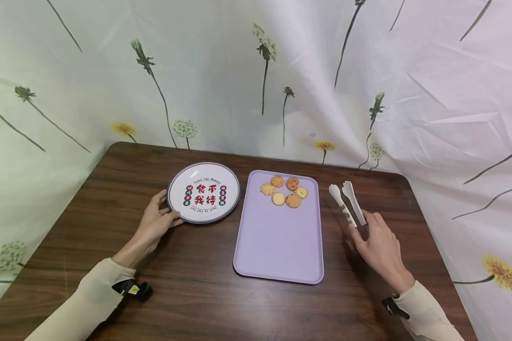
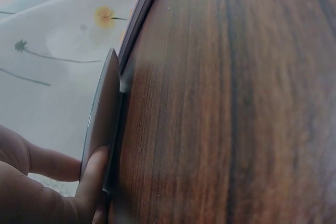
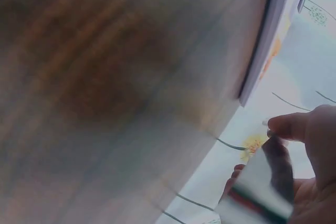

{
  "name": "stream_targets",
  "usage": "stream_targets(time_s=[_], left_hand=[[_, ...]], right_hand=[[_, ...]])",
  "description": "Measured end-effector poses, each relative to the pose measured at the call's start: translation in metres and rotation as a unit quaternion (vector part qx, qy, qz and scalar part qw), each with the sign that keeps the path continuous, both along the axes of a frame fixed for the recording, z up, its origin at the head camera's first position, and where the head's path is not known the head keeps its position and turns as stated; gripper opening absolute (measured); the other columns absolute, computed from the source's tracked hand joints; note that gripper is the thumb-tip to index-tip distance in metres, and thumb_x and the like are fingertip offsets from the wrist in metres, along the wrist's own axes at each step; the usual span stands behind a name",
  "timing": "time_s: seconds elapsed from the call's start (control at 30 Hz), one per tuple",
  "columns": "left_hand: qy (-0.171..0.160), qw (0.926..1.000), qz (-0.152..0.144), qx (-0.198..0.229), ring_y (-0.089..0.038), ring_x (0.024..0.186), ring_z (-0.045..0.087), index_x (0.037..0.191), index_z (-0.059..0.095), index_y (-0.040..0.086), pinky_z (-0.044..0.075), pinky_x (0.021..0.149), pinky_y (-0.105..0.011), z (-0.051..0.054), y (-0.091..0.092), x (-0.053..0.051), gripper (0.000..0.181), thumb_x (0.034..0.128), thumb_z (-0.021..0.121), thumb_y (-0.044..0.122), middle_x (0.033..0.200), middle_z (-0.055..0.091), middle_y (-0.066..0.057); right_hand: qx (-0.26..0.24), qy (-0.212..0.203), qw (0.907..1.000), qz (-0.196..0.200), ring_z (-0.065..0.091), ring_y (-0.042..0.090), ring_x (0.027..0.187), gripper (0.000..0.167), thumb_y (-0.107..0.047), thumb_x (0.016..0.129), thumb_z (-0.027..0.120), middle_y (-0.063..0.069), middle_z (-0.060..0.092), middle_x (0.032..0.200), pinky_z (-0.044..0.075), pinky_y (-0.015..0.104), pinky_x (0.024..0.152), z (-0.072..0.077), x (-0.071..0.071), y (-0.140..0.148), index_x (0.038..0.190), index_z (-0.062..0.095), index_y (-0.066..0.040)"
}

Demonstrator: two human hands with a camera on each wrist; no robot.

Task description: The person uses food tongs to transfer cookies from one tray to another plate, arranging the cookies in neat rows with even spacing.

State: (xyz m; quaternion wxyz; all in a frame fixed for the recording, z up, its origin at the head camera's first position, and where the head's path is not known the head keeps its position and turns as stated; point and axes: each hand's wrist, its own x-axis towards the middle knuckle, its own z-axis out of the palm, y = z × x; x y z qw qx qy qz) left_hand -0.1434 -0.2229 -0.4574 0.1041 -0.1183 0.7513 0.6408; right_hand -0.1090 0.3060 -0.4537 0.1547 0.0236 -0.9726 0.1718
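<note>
A round white plate (image 1: 204,192) with red characters lies left of a lilac tray (image 1: 279,237). My left hand (image 1: 155,221) grips the plate's left edge; in the left wrist view the thumb and fingers (image 2: 93,174) are on the rim of the plate (image 2: 103,111). Several cookies (image 1: 278,199) lie at the far end of the tray. Right of the tray, my right hand (image 1: 379,246) holds tongs (image 1: 349,203), their white tips apart and pointing away. In the right wrist view the hand (image 3: 310,166) pinches the tongs (image 3: 257,187), partly blurred.
The brown wooden table (image 1: 187,293) carries all of this. Behind its far edge hangs a white cloth (image 1: 230,71) printed with flowers, which also runs down both sides.
</note>
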Motion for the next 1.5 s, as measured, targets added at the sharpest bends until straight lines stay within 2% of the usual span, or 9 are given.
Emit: stream_targets(time_s=[0.2,0.43,0.73,0.97,1.2,1.5], left_hand=[[0.002,1.0000,0.000,0.001,-0.045,0.151,0.032,0.167,-0.012,0.006,0.063,0.087,-0.012,0.001,0.000,0.001,0.085,0.1041,0.044,-0.007,0.174,-0.004,-0.024],[0.005,0.9999,0.002,0.010,-0.045,0.150,0.032,0.166,-0.011,0.004,0.063,0.086,-0.011,0.000,0.001,0.002,0.085,0.1031,0.044,-0.008,0.173,-0.002,-0.025],[0.009,1.0000,0.001,0.002,-0.044,0.147,0.035,0.166,-0.010,0.003,0.063,0.087,-0.012,0.000,0.000,0.003,0.084,0.1034,0.045,-0.007,0.173,0.001,-0.026],[0.007,0.9999,0.008,0.010,-0.044,0.150,0.032,0.167,-0.010,0.005,0.062,0.086,-0.010,0.000,0.002,0.002,0.085,0.1029,0.044,-0.008,0.173,0.000,-0.025],[0.003,0.9999,0.007,0.008,-0.042,0.149,0.034,0.167,-0.011,0.008,0.062,0.087,-0.010,0.000,0.002,0.002,0.085,0.1043,0.044,-0.006,0.174,0.000,-0.023],[0.008,0.9998,0.011,0.016,-0.042,0.150,0.033,0.167,-0.010,0.008,0.062,0.087,-0.010,-0.002,0.002,0.001,0.085,0.1040,0.044,-0.007,0.174,-0.002,-0.022]], right_hand=[[0.008,0.021,0.9984,0.051,0.065,0.035,0.084,0.051,-0.029,0.095,0.075,0.010,0.063,0.109,0.053,0.056,0.055,0.010,-0.010,-0.006,0.140,0.062,-0.008],[0.007,0.021,0.9955,0.092,0.058,0.023,0.084,0.054,-0.027,0.095,0.076,0.005,0.062,0.105,0.052,0.045,0.058,0.017,-0.017,-0.018,0.143,0.060,-0.007],[0.008,0.012,0.9929,0.118,0.064,0.025,0.099,0.048,-0.028,0.095,0.077,0.005,0.068,0.112,0.059,0.053,0.069,0.015,-0.017,-0.029,0.137,0.061,-0.013],[0.037,-0.003,0.9894,0.141,0.060,0.020,0.092,0.048,-0.031,0.094,0.077,0.003,0.068,0.108,0.054,0.039,0.058,0.012,-0.020,-0.038,0.137,0.063,-0.015],[0.050,-0.003,0.9865,0.156,0.056,0.017,0.087,0.050,-0.032,0.094,0.078,0.003,0.067,0.107,0.048,0.030,0.054,0.006,-0.023,-0.042,0.138,0.064,-0.014],[0.063,-0.019,0.9852,0.159,0.055,0.018,0.086,0.051,-0.033,0.094,0.078,0.004,0.066,0.107,0.046,0.028,0.053,0.003,-0.026,-0.046,0.138,0.065,-0.013]])
